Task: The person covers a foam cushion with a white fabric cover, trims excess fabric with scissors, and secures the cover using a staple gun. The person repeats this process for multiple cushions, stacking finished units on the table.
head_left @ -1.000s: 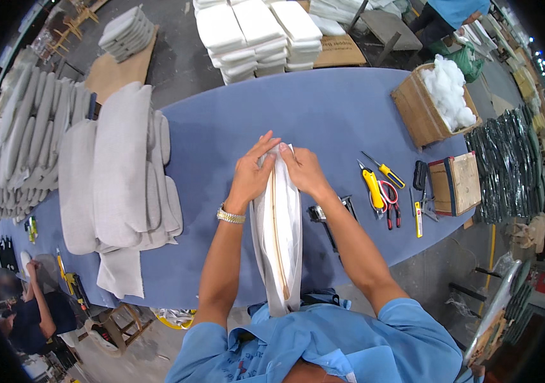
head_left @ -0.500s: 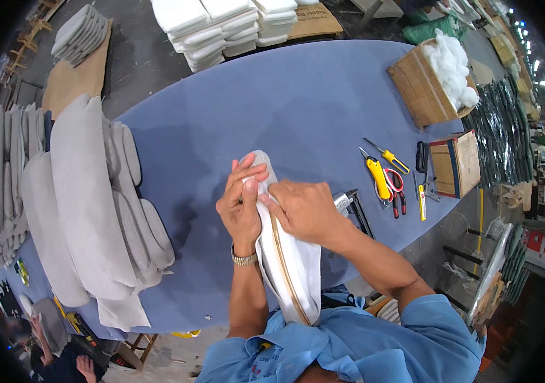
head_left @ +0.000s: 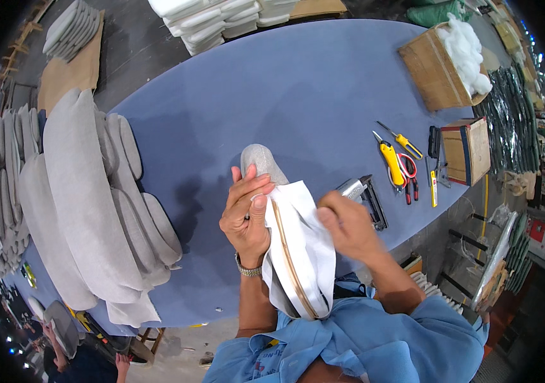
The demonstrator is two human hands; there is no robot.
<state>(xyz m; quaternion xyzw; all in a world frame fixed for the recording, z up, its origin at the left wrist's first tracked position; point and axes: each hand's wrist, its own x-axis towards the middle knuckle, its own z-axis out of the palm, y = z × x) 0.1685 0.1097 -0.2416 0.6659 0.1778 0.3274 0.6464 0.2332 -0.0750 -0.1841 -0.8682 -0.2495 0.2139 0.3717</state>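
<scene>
A long padded piece [head_left: 259,163] in grey fabric stands on edge before me, its near end against my blue shirt. White cloth [head_left: 317,246] lies along both its sides, with a narrow tan strip [head_left: 289,260] between. My left hand [head_left: 245,214] is closed round the far part of the piece, thumb and fingers pressed on the cloth. My right hand [head_left: 347,226], slightly blurred, has its fingers curled at the outer edge of the right-hand cloth flap. A silver staple gun [head_left: 367,198] lies on the blue table just beyond it.
Stacked grey padded pieces [head_left: 90,210] cover the table's left side. At right lie a yellow cutter [head_left: 389,159], red-handled scissors [head_left: 406,167] and a yellow screwdriver [head_left: 407,145]. Behind them stand a carton of white stuffing [head_left: 435,67] and a smaller box [head_left: 465,152]. Another person [head_left: 81,357] works at lower left.
My right hand has moved right and toward me, away from the left hand. The right cloth flap has spread outward, and more grey fabric shows at the far end.
</scene>
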